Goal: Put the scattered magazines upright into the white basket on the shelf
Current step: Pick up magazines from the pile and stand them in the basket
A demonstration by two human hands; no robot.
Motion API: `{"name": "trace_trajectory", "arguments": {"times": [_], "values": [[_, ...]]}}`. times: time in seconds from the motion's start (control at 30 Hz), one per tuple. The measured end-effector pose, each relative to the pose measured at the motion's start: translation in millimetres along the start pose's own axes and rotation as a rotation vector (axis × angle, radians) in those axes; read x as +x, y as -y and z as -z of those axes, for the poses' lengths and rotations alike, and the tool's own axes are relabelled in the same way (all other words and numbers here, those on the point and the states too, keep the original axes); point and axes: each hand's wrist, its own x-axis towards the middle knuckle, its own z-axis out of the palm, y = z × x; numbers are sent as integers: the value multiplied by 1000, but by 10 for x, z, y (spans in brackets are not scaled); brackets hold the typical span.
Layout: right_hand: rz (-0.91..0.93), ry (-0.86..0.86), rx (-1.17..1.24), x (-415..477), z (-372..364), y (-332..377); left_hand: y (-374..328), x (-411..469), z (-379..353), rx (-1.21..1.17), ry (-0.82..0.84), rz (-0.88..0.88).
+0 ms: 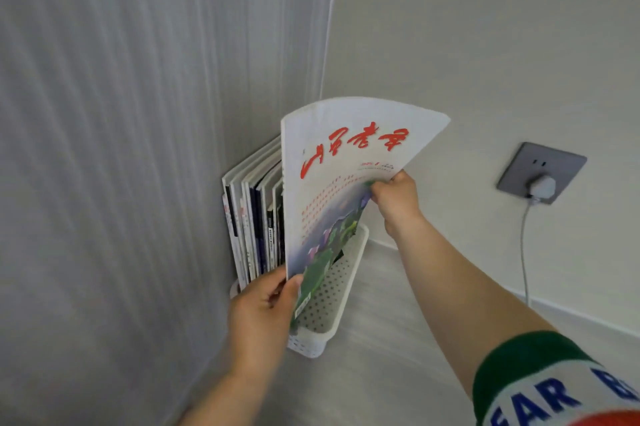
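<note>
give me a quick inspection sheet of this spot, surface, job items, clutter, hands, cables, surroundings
surface: pale grey shelf top, bare around the basket
job's things: white basket with dotted walls stands in the corner; a row of magazines stands upright in it against the curtain side; one white magazine with red lettering is going in beside them, its top curled
clutter: nothing seen
grippers: left hand grips the magazine's lower edge; right hand grips its right edge
cables: grey cable hangs from a white plug in the wall socket
surroundings: grey curtain on the left, plain wall behind
</note>
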Motion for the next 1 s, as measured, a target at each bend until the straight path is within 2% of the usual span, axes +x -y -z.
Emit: {"name": "trace_trajectory", "arguments": {"times": [0.13, 0.3, 0.43, 0.5, 0.6, 0.67, 0.83, 1.0], "values": [[17, 7, -42, 43, 24, -72, 14, 32, -64, 11, -24, -36], [54, -52, 81, 86, 21, 9, 88, 48, -146, 74, -3, -49], [1, 54, -91, 74, -52, -108, 234, -25, -76, 268, 11, 10], [-4, 30, -215, 25, -97, -241, 291, -59, -15, 467, 53, -45], [-19, -35, -214, -30, -163, -387, 286, -26, 52, 738, 118, -135], [-46, 21, -226, -18, -212, -449, 261, 6, 58, 832, 143, -161], [-58, 237, -239, -78, -324, -558, 297, 20, 15, 846, 101, -194], [7, 230, -360, -159, -346, -654, 373, 7, 34, 786, 55, -228]]}}
